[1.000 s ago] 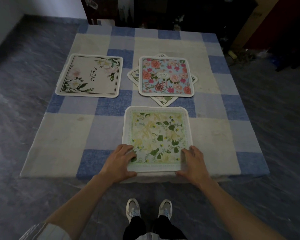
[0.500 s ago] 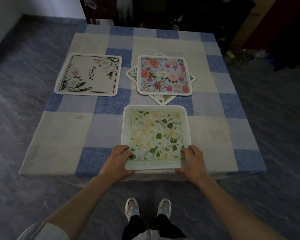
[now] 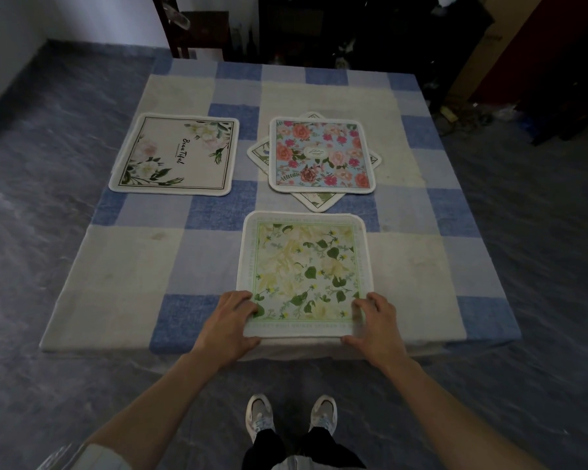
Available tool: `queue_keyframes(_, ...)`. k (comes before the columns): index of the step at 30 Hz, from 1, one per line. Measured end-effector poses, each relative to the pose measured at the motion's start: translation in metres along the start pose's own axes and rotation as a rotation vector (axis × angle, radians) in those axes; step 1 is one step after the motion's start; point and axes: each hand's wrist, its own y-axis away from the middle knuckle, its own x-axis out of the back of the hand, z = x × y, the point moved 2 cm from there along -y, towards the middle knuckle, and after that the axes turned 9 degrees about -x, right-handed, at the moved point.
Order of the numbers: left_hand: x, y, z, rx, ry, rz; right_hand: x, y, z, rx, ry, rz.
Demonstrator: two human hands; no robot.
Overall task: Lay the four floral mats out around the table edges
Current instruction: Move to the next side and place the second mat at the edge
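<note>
Gripping green mat (image 3: pixel 306 266) near corners w/ both hands (image 3: pixel 230 322) (image 3: pixel 377 325)

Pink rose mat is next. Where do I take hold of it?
Best pinch the pink rose mat at a near corner, from the near side, thumb under the rim. The tilted mat beneath pokes out only at mid-edges, so the corners lie on bare tablecloth.
</note>
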Motion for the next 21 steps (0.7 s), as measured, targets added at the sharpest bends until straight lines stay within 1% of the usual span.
queue_keyframes(9,0.001,-0.001,0.001,0.045,0.019,0.01,0.005,0.001,-0.003,0.002,0.044,0.013)
queue_keyframes(16,0.034,-0.027,0.001,0.061,-0.014,0.11,0.041,0.003,-0.016,0.051,0.037,0.175)
queue_keyframes(21,0.052,-0.059,0.013,-0.007,0.0,0.163,0.071,0.01,-0.021,0.084,0.022,0.27)
